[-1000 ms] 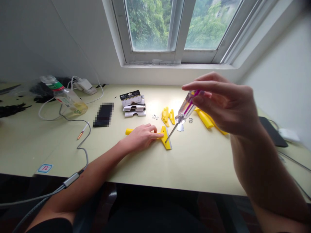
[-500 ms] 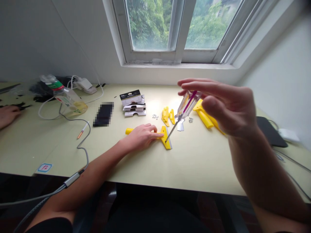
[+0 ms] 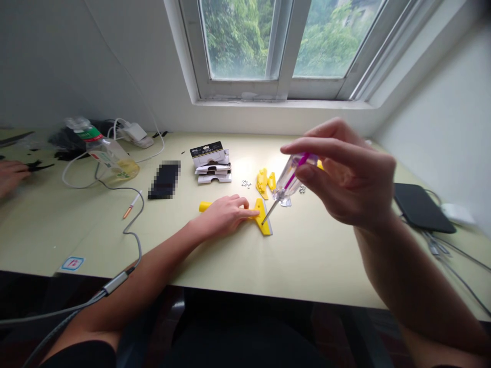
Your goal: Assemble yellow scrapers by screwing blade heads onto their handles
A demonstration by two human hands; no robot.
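A yellow scraper (image 3: 263,219) with a thin metal blade along its right edge lies flat on the table. My left hand (image 3: 226,217) is closed over its handle and holds it down, the index finger reaching onto the head. In my right hand (image 3: 345,174), a screwdriver (image 3: 288,179) with a clear and purple handle is pinched between thumb and fingers. It slants down to the left, and its tip meets the near part of the scraper's head. Just beyond lie loose yellow head pieces (image 3: 262,183), metal blades (image 3: 286,203) and small screws or nuts in two piles (image 3: 246,183).
Folded cardboard packages (image 3: 210,162) stand behind my left hand. Further left are a dark phone-like slab (image 3: 164,180), a cigarette (image 3: 132,204), a tipped bottle (image 3: 111,158) and cables. Another person's hand (image 3: 13,176) is at the far left. A black flat device (image 3: 424,207) lies at the right.
My right hand's fingers have curled from stretched out to a pinch around the screwdriver handle, and the handle has turned. The tip stays on the scraper; my left hand keeps its place.
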